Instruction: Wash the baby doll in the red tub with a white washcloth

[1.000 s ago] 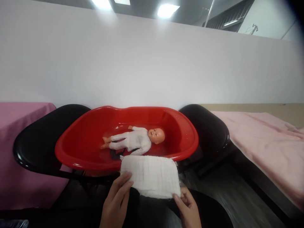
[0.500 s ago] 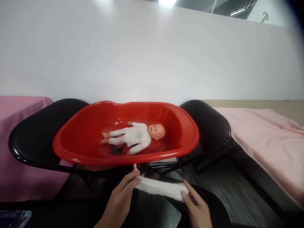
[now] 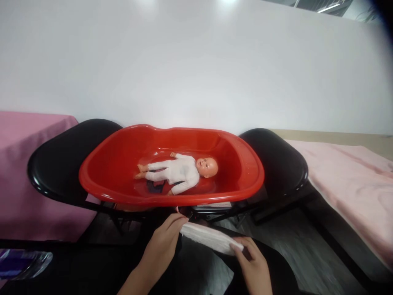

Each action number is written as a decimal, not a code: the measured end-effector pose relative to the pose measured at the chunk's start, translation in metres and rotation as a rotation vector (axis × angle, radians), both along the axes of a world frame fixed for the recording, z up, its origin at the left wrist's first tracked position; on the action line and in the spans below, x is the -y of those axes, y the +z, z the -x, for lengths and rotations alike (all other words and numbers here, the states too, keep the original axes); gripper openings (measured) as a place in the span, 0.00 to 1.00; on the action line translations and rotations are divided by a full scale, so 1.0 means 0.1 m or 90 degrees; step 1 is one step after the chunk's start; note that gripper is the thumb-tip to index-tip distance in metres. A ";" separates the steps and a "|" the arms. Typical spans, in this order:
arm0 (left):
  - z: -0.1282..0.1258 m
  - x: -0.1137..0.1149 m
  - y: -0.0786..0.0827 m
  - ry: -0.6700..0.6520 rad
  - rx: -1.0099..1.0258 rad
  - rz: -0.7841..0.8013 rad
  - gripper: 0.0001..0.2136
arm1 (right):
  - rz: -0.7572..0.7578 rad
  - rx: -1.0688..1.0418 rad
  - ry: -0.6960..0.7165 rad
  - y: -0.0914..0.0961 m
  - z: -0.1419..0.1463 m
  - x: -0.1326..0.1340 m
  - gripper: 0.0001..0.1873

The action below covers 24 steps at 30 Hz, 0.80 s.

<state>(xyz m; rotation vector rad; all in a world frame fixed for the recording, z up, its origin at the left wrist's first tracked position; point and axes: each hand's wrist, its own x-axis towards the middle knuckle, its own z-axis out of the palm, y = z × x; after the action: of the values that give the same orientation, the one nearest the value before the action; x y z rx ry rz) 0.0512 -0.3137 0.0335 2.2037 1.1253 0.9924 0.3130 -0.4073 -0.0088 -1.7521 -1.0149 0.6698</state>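
Note:
A folded strip of white cloth (image 3: 208, 237) is stretched between my two hands, in front of the tub and above my lap. My left hand (image 3: 162, 239) pinches its left end, and a small pink bit shows just above those fingers. At the right end, my right hand (image 3: 252, 259) grips the cloth between thumb and fingers. Beyond them, a baby doll (image 3: 182, 170) in white clothing lies on its back in a red baby bathtub (image 3: 172, 200), head to the right. A dark object (image 3: 156, 187) lies partly under the doll's legs; its kind is unclear.
The tub rests across two black chairs (image 3: 69, 164), the other black chair (image 3: 284, 164) being on the right. Pink-covered surfaces flank them: a pink cloth (image 3: 27, 164) left, a paler sheet (image 3: 353, 176) right. A clear container with purple (image 3: 24, 262) sits at lower left. A wall (image 3: 196, 69) rises behind.
The view has shifted slightly, so the tub and chairs appear farther right. The cloth now slants more, its right end lower, with the right hand's fingers closed more tightly over it.

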 end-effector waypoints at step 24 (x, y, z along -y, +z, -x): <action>-0.23 -0.03 0.17 -0.130 0.524 0.632 0.18 | 0.018 -0.433 -0.182 -0.27 -0.01 0.09 0.19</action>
<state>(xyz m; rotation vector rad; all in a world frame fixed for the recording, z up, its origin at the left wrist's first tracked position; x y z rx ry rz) 0.0742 -0.3103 0.0507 0.9393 0.7136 0.8372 0.3140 -0.4161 -0.0361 -1.4836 -0.2837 0.9980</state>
